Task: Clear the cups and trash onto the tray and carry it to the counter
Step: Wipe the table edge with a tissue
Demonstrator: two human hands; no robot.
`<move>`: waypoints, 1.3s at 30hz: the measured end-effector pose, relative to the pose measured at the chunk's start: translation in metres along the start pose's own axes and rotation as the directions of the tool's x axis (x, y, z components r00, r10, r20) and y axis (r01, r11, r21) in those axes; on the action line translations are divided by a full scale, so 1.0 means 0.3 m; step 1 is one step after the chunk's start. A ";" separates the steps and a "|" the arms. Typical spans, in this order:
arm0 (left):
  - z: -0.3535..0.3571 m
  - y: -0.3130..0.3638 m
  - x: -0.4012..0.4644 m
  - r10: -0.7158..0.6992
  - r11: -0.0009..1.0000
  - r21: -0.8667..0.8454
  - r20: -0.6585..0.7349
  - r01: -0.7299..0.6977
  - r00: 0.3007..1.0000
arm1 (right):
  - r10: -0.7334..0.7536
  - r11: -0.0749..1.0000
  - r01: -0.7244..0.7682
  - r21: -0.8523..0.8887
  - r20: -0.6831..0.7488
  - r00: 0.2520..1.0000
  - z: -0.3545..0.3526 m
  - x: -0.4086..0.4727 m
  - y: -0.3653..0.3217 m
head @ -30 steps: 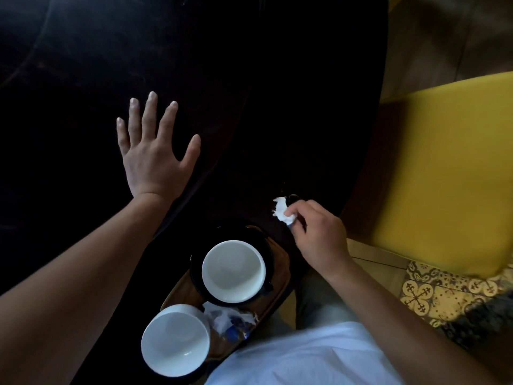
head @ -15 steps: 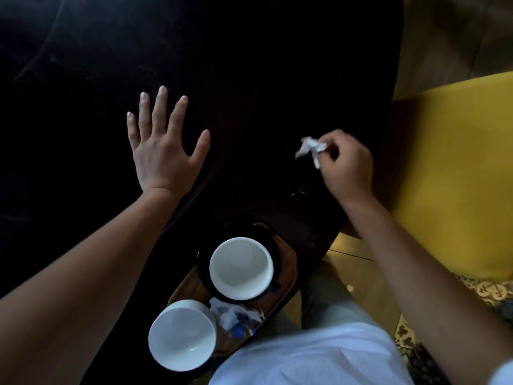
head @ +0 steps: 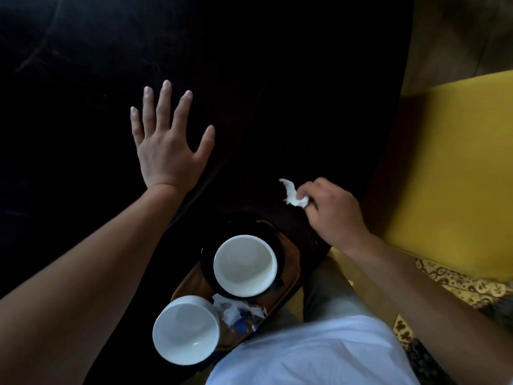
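A brown wooden tray point(head: 288, 284) lies at the near edge of the dark table point(head: 249, 79). On it a white cup point(head: 244, 264) sits on a black saucer point(head: 211, 245), and a second white cup point(head: 185, 333) stands nearer to me. Crumpled wrappers point(head: 238, 315) lie on the tray between the cups. My right hand point(head: 333, 212) pinches a crumpled white napkin point(head: 293, 194) just above the table, to the right of the saucer. My left hand point(head: 166, 145) rests flat on the table with its fingers spread.
A yellow seat point(head: 449, 168) stands to the right of the table. Patterned floor tiles point(head: 458, 287) show beneath my right forearm. My white shirt point(head: 311, 354) fills the bottom of the view, close to the tray's near end.
My right hand, still pinching the napkin, swept out across the table half a second ago and has come back toward the tray. My left hand has stayed flat on the table.
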State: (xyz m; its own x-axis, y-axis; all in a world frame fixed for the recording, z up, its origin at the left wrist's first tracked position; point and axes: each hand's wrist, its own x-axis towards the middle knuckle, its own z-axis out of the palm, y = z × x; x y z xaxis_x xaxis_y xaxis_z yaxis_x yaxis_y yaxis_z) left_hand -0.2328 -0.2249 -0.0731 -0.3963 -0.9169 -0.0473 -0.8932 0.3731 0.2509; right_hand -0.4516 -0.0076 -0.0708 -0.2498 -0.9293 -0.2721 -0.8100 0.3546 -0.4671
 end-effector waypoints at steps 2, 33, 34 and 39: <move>0.001 0.000 -0.001 0.000 1.000 0.000 -0.003 0.000 1.000 | 0.002 1.000 -0.002 0.031 0.008 1.000 -0.002 -0.056 0.005; 0.001 0.006 0.001 -0.009 1.000 0.012 0.006 0.009 1.000 | 0.027 1.000 -0.026 -0.015 0.043 0.999 0.003 -0.181 0.064; 0.001 0.007 0.001 -0.009 1.000 0.013 0.004 0.009 1.000 | 0.064 0.998 -0.064 -0.004 0.016 0.998 -0.007 -0.191 0.087; 0.002 0.009 0.001 -0.009 1.000 0.008 0.002 0.009 1.000 | 0.121 0.993 -0.121 0.004 -0.020 0.992 -0.008 -0.255 0.120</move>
State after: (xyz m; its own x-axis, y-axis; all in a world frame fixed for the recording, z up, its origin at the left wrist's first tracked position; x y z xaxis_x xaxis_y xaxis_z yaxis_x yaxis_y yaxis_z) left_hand -0.2353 -0.2241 -0.0729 -0.3890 -0.9198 -0.0518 -0.8984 0.3663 0.2423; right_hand -0.4630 0.0758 -0.0648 -0.3566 -0.8814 -0.3098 -0.7718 0.4648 -0.4339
